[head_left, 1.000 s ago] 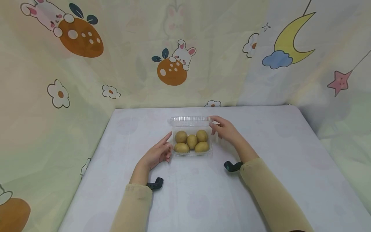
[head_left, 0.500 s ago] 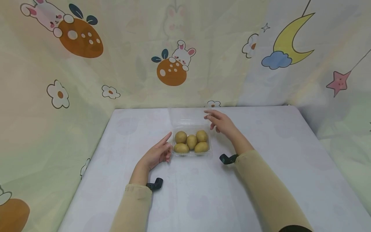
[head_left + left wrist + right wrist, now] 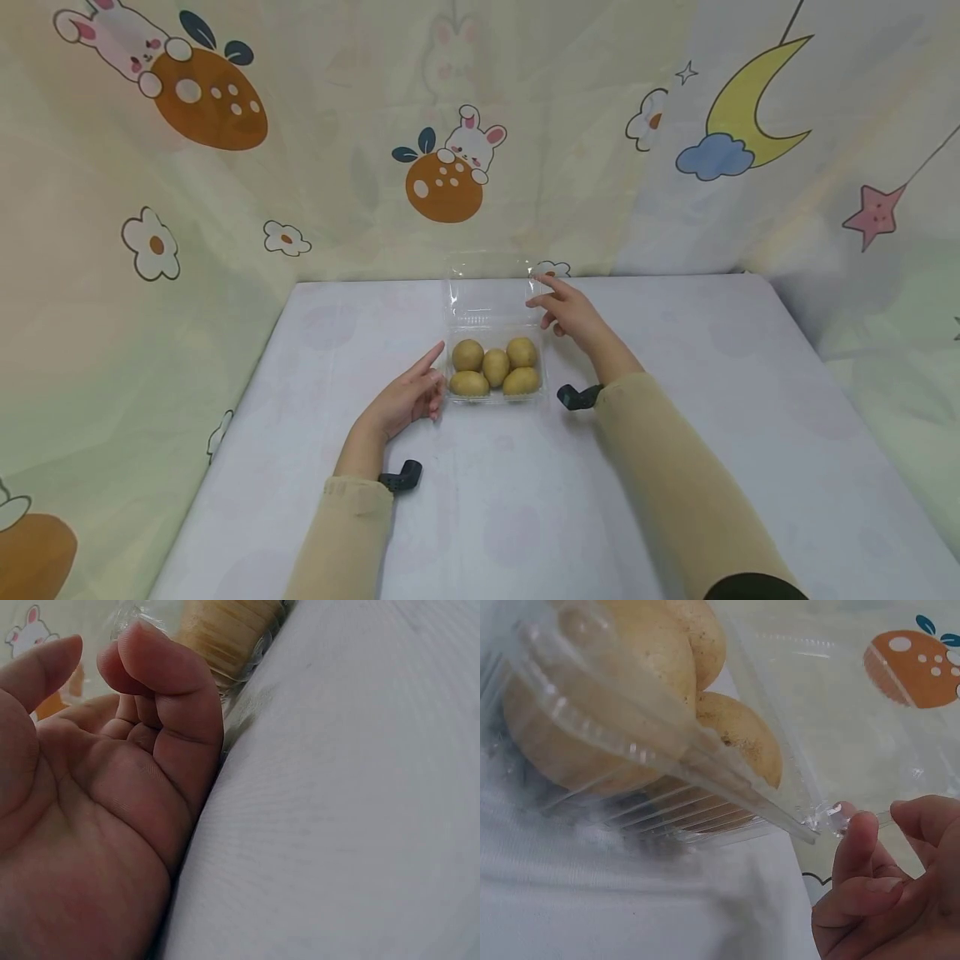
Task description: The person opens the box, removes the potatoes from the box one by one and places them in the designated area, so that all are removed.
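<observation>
A clear plastic clamshell box [image 3: 497, 401] sits near the back of the table with several potatoes [image 3: 496, 367] in it. Its hinged lid [image 3: 487, 298] stands raised at the rear. My right hand [image 3: 572, 318] is at the lid's right edge. In the right wrist view, that hand [image 3: 900, 881] pinches the thin clear edge between thumb and fingers. Beside the box's left wall lies my left hand [image 3: 405, 400], forefinger pointing forward and the others loosely bent. The left wrist view shows this hand [image 3: 105, 795] on the cloth, holding nothing; contact with the box is unclear.
A pale cloth covers the table [image 3: 480, 517]. Behind it hangs a printed curtain [image 3: 337, 150] with rabbits, flowers and a moon. A dark device [image 3: 405, 476] sits on the left wrist and another [image 3: 579, 397] on the right.
The lid has swung backward, from tilted over the box's rear to standing up. My right hand has moved back and slightly left along with it. The left hand and the potatoes stay put.
</observation>
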